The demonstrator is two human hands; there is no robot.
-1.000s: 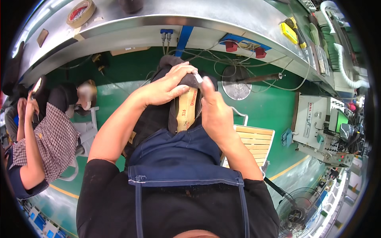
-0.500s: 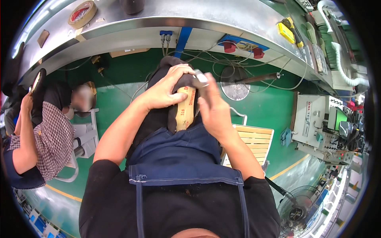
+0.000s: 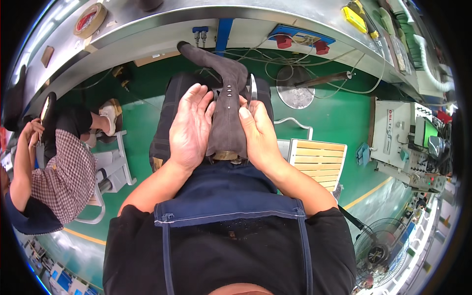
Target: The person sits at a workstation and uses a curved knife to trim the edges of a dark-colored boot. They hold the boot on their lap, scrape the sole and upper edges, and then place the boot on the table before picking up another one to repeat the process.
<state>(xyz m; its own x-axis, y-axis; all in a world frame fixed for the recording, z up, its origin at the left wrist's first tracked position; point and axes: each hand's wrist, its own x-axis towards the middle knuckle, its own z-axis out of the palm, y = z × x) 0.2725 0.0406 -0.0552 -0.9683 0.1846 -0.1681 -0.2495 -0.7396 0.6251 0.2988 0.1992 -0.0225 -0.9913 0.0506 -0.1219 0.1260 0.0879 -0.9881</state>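
A dark grey suede boot upper [image 3: 227,120] with a short row of metal eyelets stands over my lap. Its far part bends away to the left, and something beige shows under its near edge. My left hand [image 3: 189,125] lies open along the boot's left side, palm turned up and fingers stretched out. On the other side, my right hand [image 3: 260,132] rests against the boot with its thumb raised. A shiny curved metal tool [image 3: 253,87] sticks up from its fingers; its lower part is hidden, so I cannot tell its kind.
A metal workbench [image 3: 167,17] runs across the front, with a tape roll [image 3: 90,20] and a yellow cutter [image 3: 355,18] on it. Loose cables and a round metal base [image 3: 295,93] lie below. A slatted stool [image 3: 318,164] stands right; a seated person [image 3: 64,172] is at left.
The boot has been turned over: its marked yellowish underside faced up before, and now the eyelets show. My left hand has let go and turned palm up; my right hand has come down beside the boot.
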